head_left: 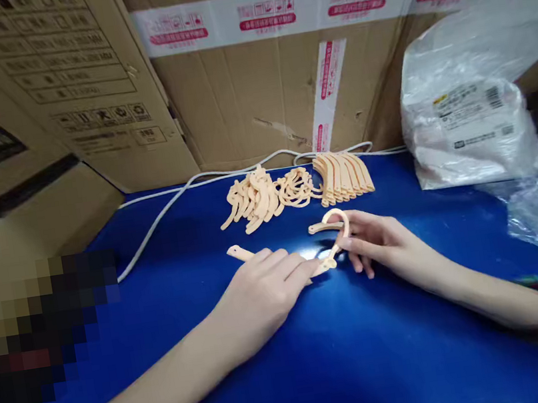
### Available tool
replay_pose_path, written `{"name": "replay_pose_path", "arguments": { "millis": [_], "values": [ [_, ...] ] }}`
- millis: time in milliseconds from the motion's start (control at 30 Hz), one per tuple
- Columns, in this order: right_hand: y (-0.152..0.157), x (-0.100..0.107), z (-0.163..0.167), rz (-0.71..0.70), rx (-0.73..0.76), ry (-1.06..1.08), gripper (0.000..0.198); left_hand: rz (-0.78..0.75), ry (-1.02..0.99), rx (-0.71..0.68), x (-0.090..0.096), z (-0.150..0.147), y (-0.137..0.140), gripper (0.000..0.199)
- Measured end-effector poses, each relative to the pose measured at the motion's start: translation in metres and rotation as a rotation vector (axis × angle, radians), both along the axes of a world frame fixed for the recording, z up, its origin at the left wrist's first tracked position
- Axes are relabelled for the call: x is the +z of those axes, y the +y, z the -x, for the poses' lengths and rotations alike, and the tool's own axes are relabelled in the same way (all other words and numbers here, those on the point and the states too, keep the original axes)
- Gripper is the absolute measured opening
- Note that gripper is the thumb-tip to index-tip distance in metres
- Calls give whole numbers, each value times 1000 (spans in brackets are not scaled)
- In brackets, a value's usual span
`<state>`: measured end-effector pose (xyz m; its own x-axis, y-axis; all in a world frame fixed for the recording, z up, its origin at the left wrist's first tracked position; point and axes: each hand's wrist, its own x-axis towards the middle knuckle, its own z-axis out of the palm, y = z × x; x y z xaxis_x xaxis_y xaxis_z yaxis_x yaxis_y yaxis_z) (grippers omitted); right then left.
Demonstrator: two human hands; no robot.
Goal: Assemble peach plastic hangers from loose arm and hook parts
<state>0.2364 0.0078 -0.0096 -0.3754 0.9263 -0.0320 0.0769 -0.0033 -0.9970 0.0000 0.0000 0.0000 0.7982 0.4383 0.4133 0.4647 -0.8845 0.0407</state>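
My left hand (269, 289) is closed over a cream plastic hanger arm (239, 253), whose far end pokes out to the left. Between the fingers of my right hand (383, 238) is a matching hanger hook (345, 222), its curve pointing up. The foot of the hook meets the right end of the arm at my left fingertips; whether the two are locked together cannot be made out. Another hanger arm (322, 227) shows just behind the hook, partly hidden by my right fingers, and I cannot tell if they touch it.
Along the back of the blue tabletop (296, 386) lie a pile of hanger arms (258, 199), a heap of hooks (296, 187) and a neat row of hanger arms (343, 175). A white cable (152, 229) runs behind them. Cardboard boxes (253, 96) and a plastic bag (472, 110) border the space.
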Motion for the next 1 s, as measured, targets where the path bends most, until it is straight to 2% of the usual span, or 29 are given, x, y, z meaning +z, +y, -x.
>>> {"name": "replay_pose_path", "arguments": {
  "millis": [167, 333, 400, 667, 1000],
  "values": [
    [-3, -1, 0, -27, -12, 17, 39, -8, 15, 6, -1, 2, 1, 27],
    [-4, -2, -1, -42, -34, 16, 60, -36, 12, 29, 0, 3, 3, 26],
    [-4, -2, -2, -49, -17, -2, 63, -29, 13, 22, -1, 2, 3, 26],
    [-2, -2, -3, -58, 23, -27, 64, 46, 25, 4, -2, 3, 2, 25],
    [-3, 1, -3, -42, 36, -51, 64, 53, 15, 1, -1, 4, 3, 28]
  ]
}}
